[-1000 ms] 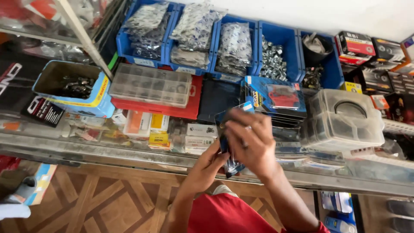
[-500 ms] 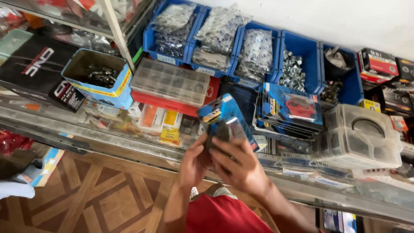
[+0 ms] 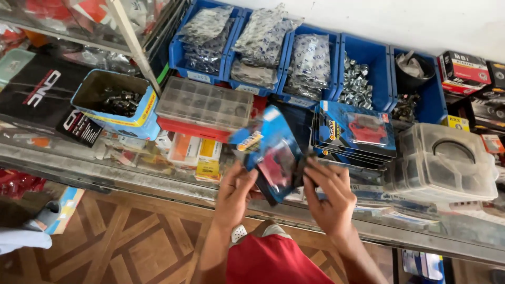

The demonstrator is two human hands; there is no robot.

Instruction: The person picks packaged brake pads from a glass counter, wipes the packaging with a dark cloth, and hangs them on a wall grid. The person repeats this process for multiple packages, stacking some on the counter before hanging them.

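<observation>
Over glass shop counter (image 3: 105, 163): left hand (image 3: 234, 192) and right hand (image 3: 329, 197) both closed around blue blister-packed parts (image 3: 273, 155), tilted.

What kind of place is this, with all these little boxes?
It looks like a small parts shop, maybe for motorbikes. Blue bins along the wall hold bagged pieces and loose metal nuts. A stack of blue packets sits on the glass counter, and both hands hold another packet.
</observation>
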